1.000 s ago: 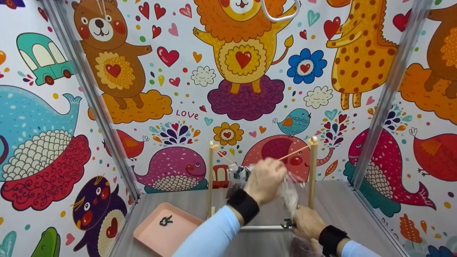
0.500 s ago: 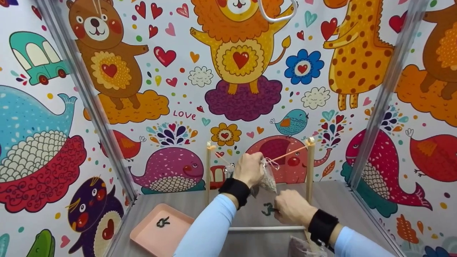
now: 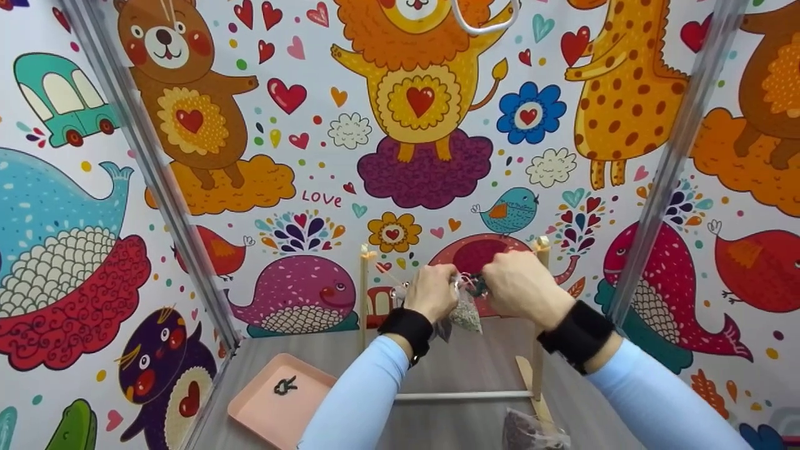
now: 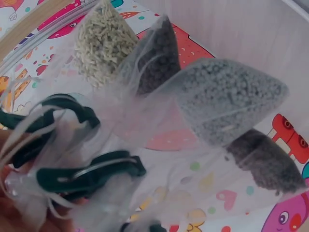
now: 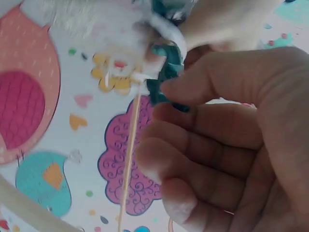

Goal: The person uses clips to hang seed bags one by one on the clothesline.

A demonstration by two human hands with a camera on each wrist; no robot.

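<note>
My left hand (image 3: 431, 290) grips the gathered top of a clear plastic bag of pale pellets (image 3: 467, 314) up at the string (image 5: 129, 159). In my right hand (image 3: 525, 284), thumb and forefinger pinch a dark green clip (image 5: 166, 72), close beside the left hand's fingers; the other fingers curl loosely. Further bags hang alongside in the left wrist view: one of grey pellets (image 4: 227, 96), one of dark balls (image 4: 159, 55) and one of dark brown bits (image 4: 265, 162). Green clips (image 4: 89, 171) sit at the bag tops near the left hand.
The string runs between two wooden posts (image 3: 364, 300), joined low down by a white rod (image 3: 465, 395). A pink tray (image 3: 253, 409) with a dark green clip (image 3: 285, 385) lies at left. Another dark-filled bag (image 3: 531, 431) rests on the table at front right.
The left hand shifted left with the pale bag and has stayed at the string. The right hand brought the clip from low over the table up to the bag top.
</note>
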